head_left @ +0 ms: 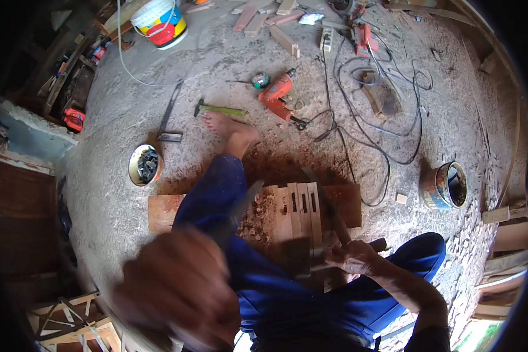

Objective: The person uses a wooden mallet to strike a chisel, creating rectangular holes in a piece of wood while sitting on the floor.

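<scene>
My left hand (pixel 179 281) is raised close to the camera, blurred and closed. A flat grey blade (pixel 242 206) slants up from it; its kind is unclear. Over my right thigh, my right hand (pixel 353 257) is closed round a wooden-handled tool (pixel 339 227) with a long dark shaft. A dark, round handle end (pixel 379 244) sticks out beyond that fist. Between my legs several slotted wooden pieces (pixel 300 206) lie side by side on a reddish plank (pixel 343 205). Wood chips (pixel 257 218) are heaped to their left. A blurred dark square shape (pixel 299 257) covers their near ends.
A hammer (pixel 223 110) lies by my bare foot, near a metal square (pixel 170 114). Farther off are an orange drill (pixel 277 94), looped cables (pixel 358 132) and wood offcuts (pixel 284 41). Tins stand left (pixel 146 165) and right (pixel 444 185); a bucket (pixel 159 24) is far left.
</scene>
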{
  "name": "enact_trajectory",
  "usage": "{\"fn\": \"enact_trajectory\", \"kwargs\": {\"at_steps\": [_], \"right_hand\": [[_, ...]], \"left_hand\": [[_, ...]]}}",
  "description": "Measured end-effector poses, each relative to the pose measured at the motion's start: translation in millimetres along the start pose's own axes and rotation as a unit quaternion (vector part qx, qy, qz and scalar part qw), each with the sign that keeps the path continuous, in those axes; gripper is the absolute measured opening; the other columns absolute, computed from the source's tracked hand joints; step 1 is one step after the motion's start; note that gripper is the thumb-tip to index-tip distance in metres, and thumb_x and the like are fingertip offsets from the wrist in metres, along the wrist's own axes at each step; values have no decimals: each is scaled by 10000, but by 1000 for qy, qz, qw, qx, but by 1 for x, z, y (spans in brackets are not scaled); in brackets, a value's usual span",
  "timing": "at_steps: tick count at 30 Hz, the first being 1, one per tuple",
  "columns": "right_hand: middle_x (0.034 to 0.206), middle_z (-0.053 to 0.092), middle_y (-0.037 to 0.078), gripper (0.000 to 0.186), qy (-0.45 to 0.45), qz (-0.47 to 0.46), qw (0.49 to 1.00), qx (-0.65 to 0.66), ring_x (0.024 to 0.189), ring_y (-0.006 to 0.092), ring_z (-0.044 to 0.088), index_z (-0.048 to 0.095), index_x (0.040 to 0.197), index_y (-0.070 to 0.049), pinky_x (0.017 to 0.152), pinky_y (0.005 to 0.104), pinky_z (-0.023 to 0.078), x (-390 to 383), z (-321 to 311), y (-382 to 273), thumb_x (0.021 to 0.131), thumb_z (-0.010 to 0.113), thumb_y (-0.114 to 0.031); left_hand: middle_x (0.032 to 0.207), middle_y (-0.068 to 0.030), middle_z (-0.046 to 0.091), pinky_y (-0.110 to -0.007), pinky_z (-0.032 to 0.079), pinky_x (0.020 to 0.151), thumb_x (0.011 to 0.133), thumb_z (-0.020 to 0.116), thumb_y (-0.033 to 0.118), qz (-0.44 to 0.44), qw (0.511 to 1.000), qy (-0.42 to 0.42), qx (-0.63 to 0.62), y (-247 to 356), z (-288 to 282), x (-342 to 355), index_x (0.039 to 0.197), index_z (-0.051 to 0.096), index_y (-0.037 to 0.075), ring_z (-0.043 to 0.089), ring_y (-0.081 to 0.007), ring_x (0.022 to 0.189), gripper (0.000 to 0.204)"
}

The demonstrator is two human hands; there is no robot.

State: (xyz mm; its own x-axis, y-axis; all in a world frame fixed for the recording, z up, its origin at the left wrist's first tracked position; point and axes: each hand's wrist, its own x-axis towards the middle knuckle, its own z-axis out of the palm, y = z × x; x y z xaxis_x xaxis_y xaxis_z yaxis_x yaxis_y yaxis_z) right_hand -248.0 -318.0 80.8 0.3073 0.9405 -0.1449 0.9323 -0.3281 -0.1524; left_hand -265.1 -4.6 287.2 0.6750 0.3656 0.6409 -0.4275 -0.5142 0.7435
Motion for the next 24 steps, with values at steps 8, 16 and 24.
{"fn": "enact_trajectory", "kwargs": {"at_steps": [8,16,24], "right_hand": [[942,639,41,342,57,-59,870,-486,729,225,670,528,1171,-146,651,351,564,46,60,75,864,635,-254],[949,648,99,498,229,393,756,471,696,214,633,489,1257,11,633,331,545,45,-35,34,821,701,-104],[757,634,61,408,211,409,600,654,546,131,572,554,1128,9,480,286,473,26,-39,-5,800,738,-151]], "left_hand": [[693,-13,564,-252,475,484,794,808,-5,-120,989,18,-83,-95,31,-30,952,547,50,548,-97,539,310],[643,7,584,-259,432,502,847,778,61,-157,979,-51,-121,-108,77,-39,785,591,33,536,-82,546,199],[581,-20,541,-310,400,476,865,743,41,-11,996,8,-84,-116,95,-46,712,568,26,506,-131,485,232]]}}
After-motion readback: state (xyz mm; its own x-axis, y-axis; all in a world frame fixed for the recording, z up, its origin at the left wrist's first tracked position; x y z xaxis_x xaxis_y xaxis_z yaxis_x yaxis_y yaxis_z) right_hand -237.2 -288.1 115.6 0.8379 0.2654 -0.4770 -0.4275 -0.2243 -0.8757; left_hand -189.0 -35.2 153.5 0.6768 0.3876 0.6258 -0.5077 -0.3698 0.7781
